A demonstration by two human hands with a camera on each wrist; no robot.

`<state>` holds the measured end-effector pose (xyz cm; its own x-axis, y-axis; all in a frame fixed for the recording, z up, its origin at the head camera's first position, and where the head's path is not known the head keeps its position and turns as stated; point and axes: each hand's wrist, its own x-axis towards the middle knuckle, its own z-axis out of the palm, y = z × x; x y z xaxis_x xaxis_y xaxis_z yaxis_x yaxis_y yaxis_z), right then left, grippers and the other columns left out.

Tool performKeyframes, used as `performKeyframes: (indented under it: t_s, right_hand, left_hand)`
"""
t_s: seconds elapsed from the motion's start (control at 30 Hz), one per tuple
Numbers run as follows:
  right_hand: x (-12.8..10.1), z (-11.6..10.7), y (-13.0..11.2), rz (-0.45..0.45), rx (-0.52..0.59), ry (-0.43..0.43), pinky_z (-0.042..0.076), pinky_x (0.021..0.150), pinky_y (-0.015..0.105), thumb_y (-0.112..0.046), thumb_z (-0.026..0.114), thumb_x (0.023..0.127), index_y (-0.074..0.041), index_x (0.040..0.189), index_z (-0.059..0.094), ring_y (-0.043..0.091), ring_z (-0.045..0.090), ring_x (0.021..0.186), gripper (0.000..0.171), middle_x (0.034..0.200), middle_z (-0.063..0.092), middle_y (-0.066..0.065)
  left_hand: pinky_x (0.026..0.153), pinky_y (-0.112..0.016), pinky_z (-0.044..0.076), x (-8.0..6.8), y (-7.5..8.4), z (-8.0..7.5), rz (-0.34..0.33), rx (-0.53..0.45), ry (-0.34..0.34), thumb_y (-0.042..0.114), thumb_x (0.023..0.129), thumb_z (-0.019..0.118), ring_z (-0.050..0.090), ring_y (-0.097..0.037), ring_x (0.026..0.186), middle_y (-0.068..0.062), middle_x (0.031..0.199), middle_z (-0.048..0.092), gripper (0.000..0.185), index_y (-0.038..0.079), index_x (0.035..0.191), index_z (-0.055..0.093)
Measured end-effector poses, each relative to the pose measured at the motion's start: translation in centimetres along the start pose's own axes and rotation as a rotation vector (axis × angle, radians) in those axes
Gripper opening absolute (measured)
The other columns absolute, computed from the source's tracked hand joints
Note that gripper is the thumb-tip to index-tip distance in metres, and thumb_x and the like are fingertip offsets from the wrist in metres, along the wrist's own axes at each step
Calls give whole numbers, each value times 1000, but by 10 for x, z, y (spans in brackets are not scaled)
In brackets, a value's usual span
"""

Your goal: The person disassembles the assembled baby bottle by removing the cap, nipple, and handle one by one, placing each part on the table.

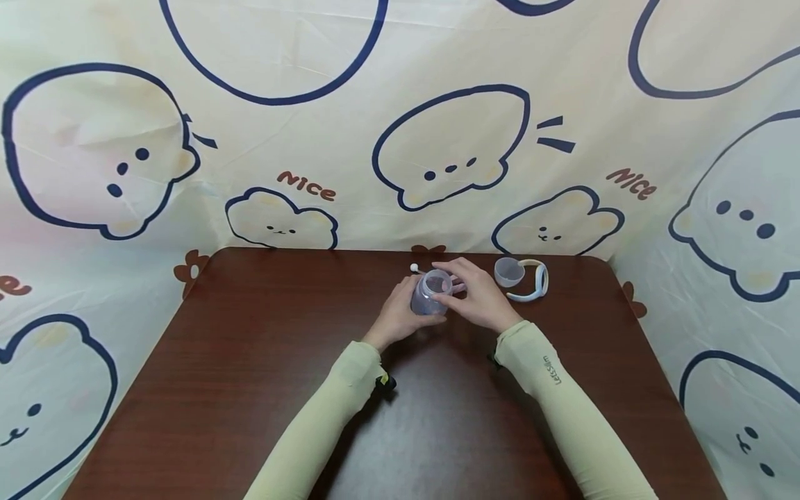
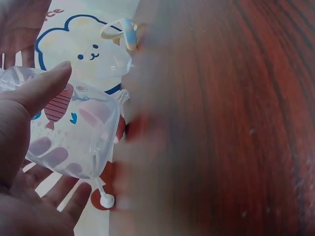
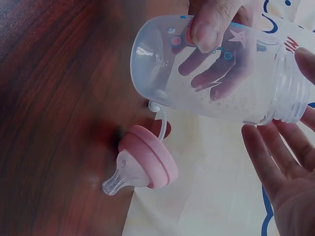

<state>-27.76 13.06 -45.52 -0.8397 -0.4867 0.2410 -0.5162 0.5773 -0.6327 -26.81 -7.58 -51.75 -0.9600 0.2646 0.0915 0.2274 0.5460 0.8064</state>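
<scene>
My left hand [image 1: 400, 309] grips a clear baby bottle [image 1: 427, 303] by its body, thumb on one side and fingers round the other. The bottle has no top on, and its threaded neck [image 3: 290, 83] is bare. Around that neck my right hand [image 1: 478, 295] is spread, its thumb at the rim and its fingers fairly straight on the far side. Behind the bottle lies a pink collar [image 3: 152, 157] with a clear teat [image 3: 118, 174]. A thin straw runs from it, and a white ball [image 1: 414, 268] shows at the straw's end.
On the brown table [image 1: 281, 333], right of my right hand, sit a clear dome cap [image 1: 509, 273] and a curved blue, white and cream handle piece [image 1: 541, 280]. A cloth with cartoon prints [image 1: 350, 139] hangs along the table's back and sides.
</scene>
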Motion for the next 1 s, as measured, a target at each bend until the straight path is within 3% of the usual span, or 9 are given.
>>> performKeyframes:
  t_s: [0.27,0.5,1.0]
  right_hand:
    - [1,-1,0,27,-1,-4,55,101,47,-29,83,89,-22,145,59,23,62,115,61,131,63,5]
    - [0,2,5,29,-15,-3,54,102,48,-30,82,90,-21,145,59,24,63,117,61,134,63,6]
    - [-1,4,8,17,-1,-17,54,99,50,-26,83,89,-18,145,60,25,64,114,61,128,65,7]
  left_hand:
    - [103,-50,48,-1,2,2,6,-2,5,42,77,91,51,-27,124,-4,139,56,88,20,150,46]
    - [107,-49,48,0,2,7,-34,-40,-19,40,77,92,52,-24,126,-2,141,55,89,20,151,45]
    - [109,-48,47,1,-3,8,-5,-46,-32,36,76,93,54,-24,126,-4,141,57,91,18,151,45]
